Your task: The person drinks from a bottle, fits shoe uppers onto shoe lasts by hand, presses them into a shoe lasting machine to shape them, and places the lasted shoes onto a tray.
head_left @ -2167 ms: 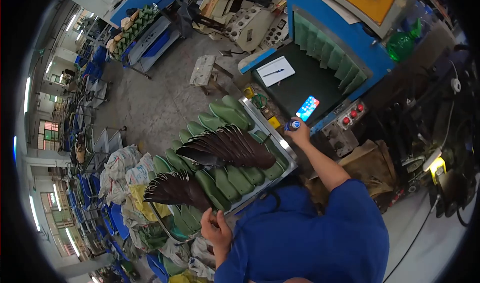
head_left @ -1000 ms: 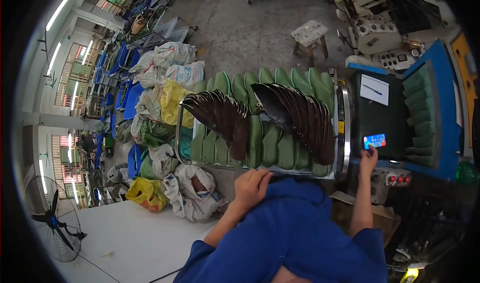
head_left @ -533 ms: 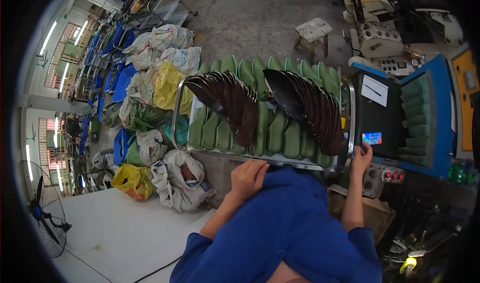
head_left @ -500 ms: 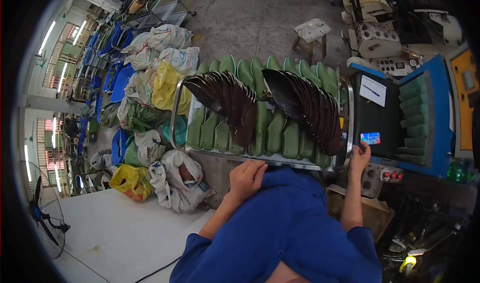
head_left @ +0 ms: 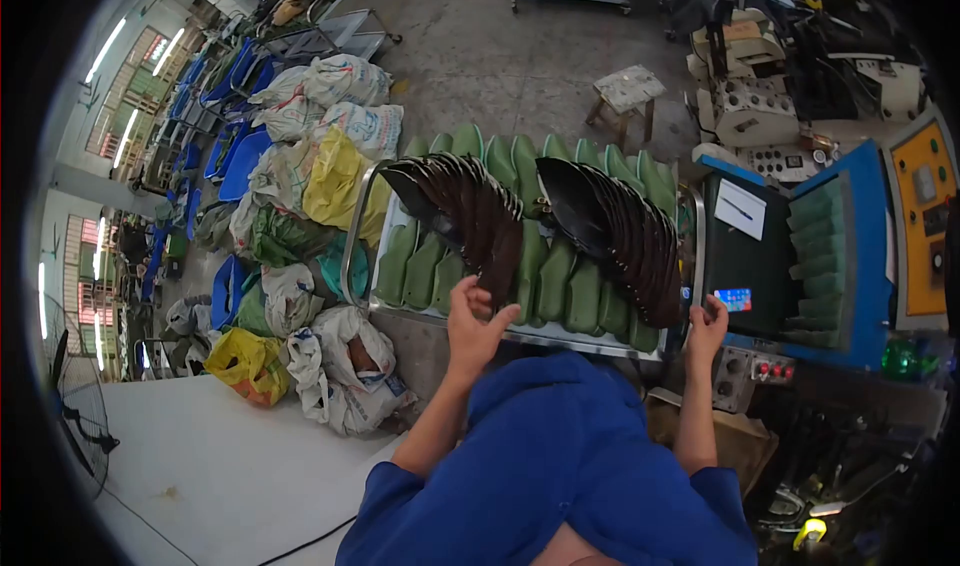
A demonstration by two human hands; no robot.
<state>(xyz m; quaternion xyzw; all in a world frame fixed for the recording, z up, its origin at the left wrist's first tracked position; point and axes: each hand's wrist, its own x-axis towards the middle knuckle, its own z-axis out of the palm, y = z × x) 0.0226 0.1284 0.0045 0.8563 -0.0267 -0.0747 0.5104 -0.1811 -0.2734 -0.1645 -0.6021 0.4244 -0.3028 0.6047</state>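
In front of me a metal-framed cart (head_left: 430,316) carries rows of green shoe lasts (head_left: 553,284). Across the lasts lie two fanned stacks of dark brown shoe uppers, a left stack (head_left: 478,228) and a right stack (head_left: 625,251). My left hand (head_left: 475,328) is raised at the cart's front edge, thumb and fingers apart, fingertips right at the lower end of the left stack. Beside the cart's right front corner is my right hand (head_left: 708,334), its fingers loosely bent and spread, just left of a lit phone (head_left: 733,300).
On the right stands a blue machine (head_left: 850,236) with a dark top, where a sheet of paper and a pen (head_left: 740,208) lie. Stuffed sacks (head_left: 350,361) are heaped on the left, near a white table (head_left: 230,466). A small stool (head_left: 628,91) stands beyond the cart.
My left hand has risen from the cart's front edge to the left stack, its fingers spreading. The right hand has drawn slightly left and down, away from the phone.
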